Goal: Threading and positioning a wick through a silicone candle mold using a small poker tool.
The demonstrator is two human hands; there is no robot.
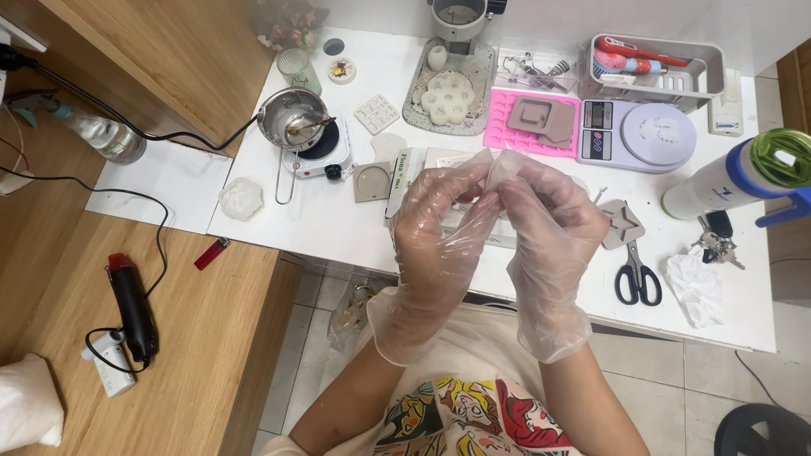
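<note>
Looking down, I see my left hand [435, 228] and my right hand [549, 236] close together over the front of the white table [338, 228], both inside thin clear plastic gloves [549, 329]. The fingers of the two hands meet in the middle, and they pinch the loose tip of a glove between them, so both hands are closed on the glove and hold nothing else that I can see. Under my hands lie some small flat things, but the hands hide them and I cannot tell what they are. Just to the right of my right hand sits a grey star-shaped mold [623, 221], and black scissors [638, 279] lie right below it. Near those are a bunch of keys [716, 241] and a crumpled white tissue [697, 287]. Further right stands a white and blue bottle with a green lid [752, 173]. Behind my hands I see a white kitchen scale [638, 135], a pink mold tray [528, 122] and a white flower mold [448, 95]. To the left sits a little electric stove [317, 156] with a small metal pot [291, 116] on it, and a spoon rests in the pot. On the wooden floor-side bench at the left lie a red lighter [211, 252] and a black heat gun [133, 304].
</note>
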